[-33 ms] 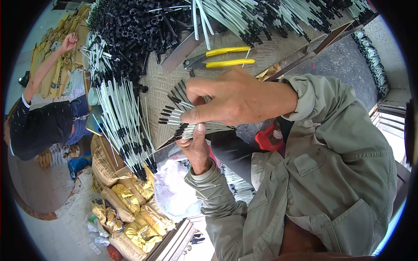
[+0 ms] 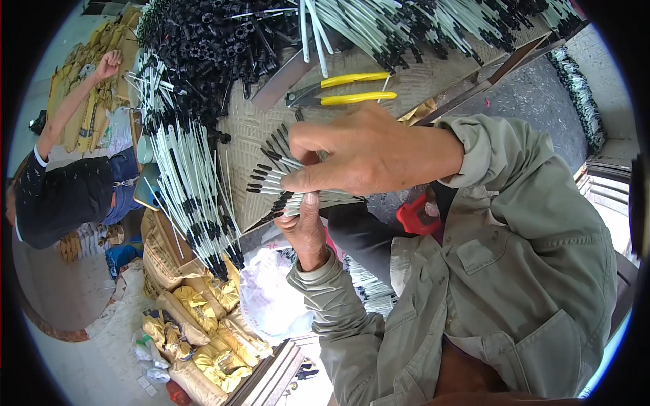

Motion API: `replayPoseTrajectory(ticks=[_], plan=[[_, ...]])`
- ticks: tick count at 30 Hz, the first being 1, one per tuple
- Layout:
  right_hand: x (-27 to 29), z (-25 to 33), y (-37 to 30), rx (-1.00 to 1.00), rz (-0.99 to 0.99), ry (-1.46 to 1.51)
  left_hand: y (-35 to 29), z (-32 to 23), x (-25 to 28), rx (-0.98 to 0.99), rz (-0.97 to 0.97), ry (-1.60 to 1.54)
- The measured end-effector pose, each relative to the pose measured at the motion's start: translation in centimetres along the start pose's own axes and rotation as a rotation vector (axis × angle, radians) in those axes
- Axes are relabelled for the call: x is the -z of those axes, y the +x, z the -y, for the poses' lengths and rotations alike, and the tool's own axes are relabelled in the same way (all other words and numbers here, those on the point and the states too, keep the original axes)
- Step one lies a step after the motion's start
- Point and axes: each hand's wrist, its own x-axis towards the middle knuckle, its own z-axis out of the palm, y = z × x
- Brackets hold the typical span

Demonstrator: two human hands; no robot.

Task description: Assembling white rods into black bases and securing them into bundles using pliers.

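Note:
A fanned bunch of thin pale strips with black tips point(image 2: 271, 178) lies between my hands over the near edge of the worktable. My left hand point(image 2: 305, 233) is closed round it from below, its thumb pressed on the strips. From above, my right hand point(image 2: 365, 150) closes thumb and bent forefinger on the upper strips, hiding part of the bunch. Just beyond that hand, cutting pliers with yellow handles point(image 2: 357, 100) rest on the textured table point(image 2: 244, 128). A flat metal bar point(image 2: 284, 82) lies to their left.
Black plastic parts point(image 2: 206, 51) are heaped at the far left of the table. Piles of pale strips lie beside them point(image 2: 186, 169) and along the far edge point(image 2: 406, 27). A co-worker point(image 2: 68, 189) is at the left. Filled sacks point(image 2: 203, 338) stand below.

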Motion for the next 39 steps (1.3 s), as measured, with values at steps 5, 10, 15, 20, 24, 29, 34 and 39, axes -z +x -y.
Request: replayPoseTrajectory(ticks=[5,10,15,20,24,29,34,39], plan=[[0.6,0.0,0.6,0.037,0.032,-0.035,-0.1,-0.2,-0.2,0.018,0.004,-0.046],[0.4,-0.1,0.6,0.04,0.037,-0.013,-0.1,0.4,0.7,0.007,0.011,-0.064],[0.6,0.0,0.8,0.068,0.065,-0.06,-0.3,0.4,0.5,0.0,-0.028,-0.003],[0.3,0.2,0.9,0.134,0.055,-0.105,-0.2,-0.4,-0.3,0.007,0.004,-0.042],[0.2,0.4,0.4,0.021,0.036,-0.007,-0.1,0.0,-0.2,-0.047,0.039,-0.039],[0.1,0.0,0.6,0.093,0.044,-0.025,-0.2,0.2,0.1,-0.03,0.027,-0.009],[0.6,-0.4,1.5,0.173,0.097,-0.046,-0.4,0.2,0.8,0.014,0.069,0.02],[0.2,-0.9,1.4,0.113,0.058,0.128,-0.2,0.2,0.0,-0.046,0.038,-0.002]])
